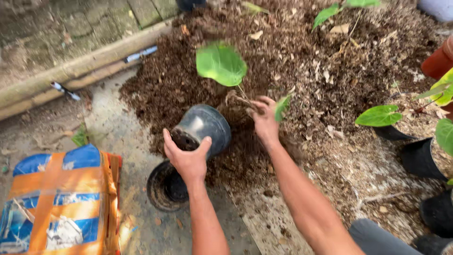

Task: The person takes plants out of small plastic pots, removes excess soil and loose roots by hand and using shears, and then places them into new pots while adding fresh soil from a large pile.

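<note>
A: What do the hands hold at this moment?

B: The left hand is closed around the base of a black round plastic pot, which is tipped on its side with its mouth toward the big heap of dark brown soil. The right hand is pinched at the root end of a small seedling with one broad green leaf, just beside the pot mouth.

A: So where is the seedling, in the pot or out?

B: Its roots look to be at the pot mouth, over the heap; I cannot tell if they are inside or already free. I judge that the potting is only in its middle: this pot is not yet upright and not yet full.

A: Other things near the heap?

B: One more empty black pot lies on the concrete floor below the tipped one. Right of the heap stand black pots with green leafy plants, seemingly finished. Left of the heap lies an orange and blue woven sack
</note>
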